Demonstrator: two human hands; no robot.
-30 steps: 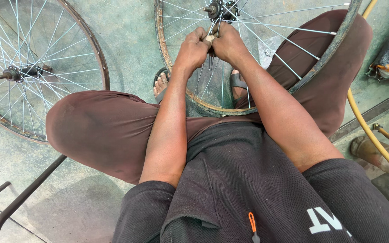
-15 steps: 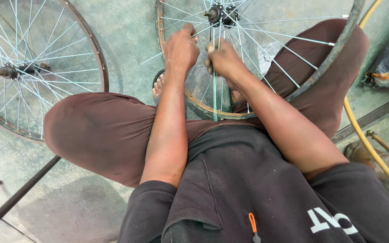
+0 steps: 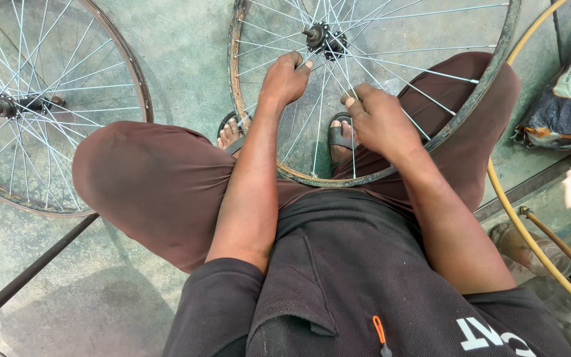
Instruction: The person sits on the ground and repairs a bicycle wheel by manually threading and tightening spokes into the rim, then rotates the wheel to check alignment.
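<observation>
A spoked bicycle wheel with a rusty rim (image 3: 312, 177) rests across my knees, its hub (image 3: 324, 38) near the top of the view. My left hand (image 3: 283, 80) is closed on spokes just left of the hub. My right hand (image 3: 378, 119) grips spokes lower down, to the right of centre. My sandalled feet (image 3: 342, 137) show through the spokes beneath the wheel. I sit in brown trousers and a dark top.
A second spoked wheel (image 3: 41, 106) with its axle lies on the concrete floor at the left. A yellow hose (image 3: 517, 218) curves along the right side, next to a printed sack (image 3: 566, 92). A dark metal rod (image 3: 28, 277) lies at lower left.
Both hands were together at the hub a second ago. They have since moved apart, the right hand sliding down the spokes toward me. The view has shifted slightly downward.
</observation>
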